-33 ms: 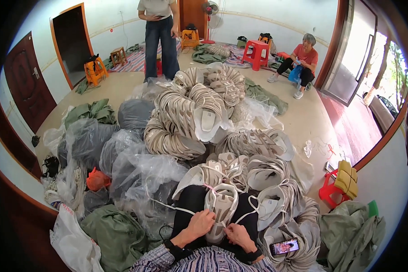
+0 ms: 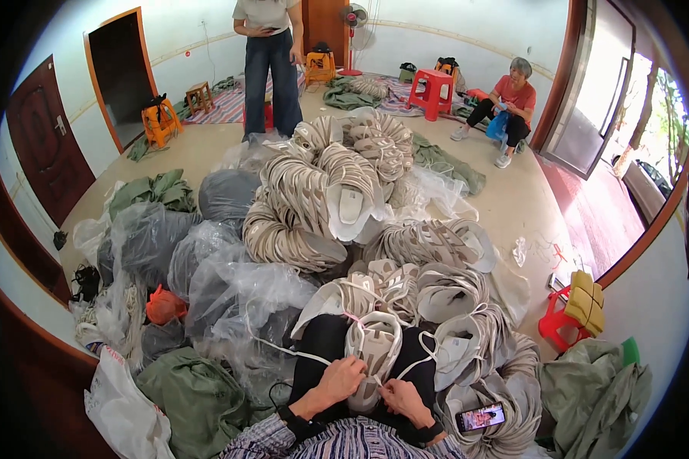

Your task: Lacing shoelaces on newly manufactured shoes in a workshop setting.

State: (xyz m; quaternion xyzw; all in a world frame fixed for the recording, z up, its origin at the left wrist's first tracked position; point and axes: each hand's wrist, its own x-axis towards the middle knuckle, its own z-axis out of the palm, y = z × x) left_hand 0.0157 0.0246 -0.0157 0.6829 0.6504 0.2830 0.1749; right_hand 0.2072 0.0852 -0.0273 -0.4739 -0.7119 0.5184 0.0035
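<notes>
The shoe upper [image 2: 377,348] lies between the dark-clad legs [image 2: 321,330], close to the body. The right grip [image 2: 404,398] pinches the white lace [image 2: 297,351] near the centre line of the upper; the left grip [image 2: 343,380] is curled at the upper's left side, and whether it clamps the lace or only steadies the material cannot be told. The step in hand appears to be lacing: brace the upper with one hand, draw the lace flat with the other, and even both sides before tightening. Keep both trailing lengths free — the left one runs toward the clear plastic bags [image 2: 237,284], and the right one loops beside the stacked uppers [image 2: 474,336]. Limit outward sweeps to the right, where a phone [image 2: 480,417] rests on the stack — lifting upward offers more room.
</notes>
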